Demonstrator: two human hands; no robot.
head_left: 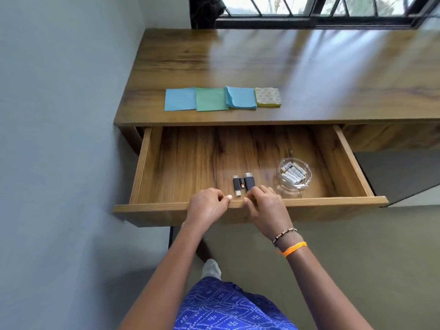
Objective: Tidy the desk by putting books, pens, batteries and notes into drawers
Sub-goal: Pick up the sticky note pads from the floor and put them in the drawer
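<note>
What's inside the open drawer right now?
In the drawer: a glass dish holding white batteries, and small dark USB-type sticks near the front. The right hand covers one stick's near end. The drawer's back, under the desktop, is hidden.

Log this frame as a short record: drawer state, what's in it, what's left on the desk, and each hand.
drawer: open
in drawer: three small dark USB-type sticks; glass dish with batteries
on desk: four sticky-note pads in a row, blue, green, blue, yellow
left hand: fingers curled, at the drawer's front edge, holds nothing visible
right hand: fingertips at the nearest stick; grip unclear
</note>
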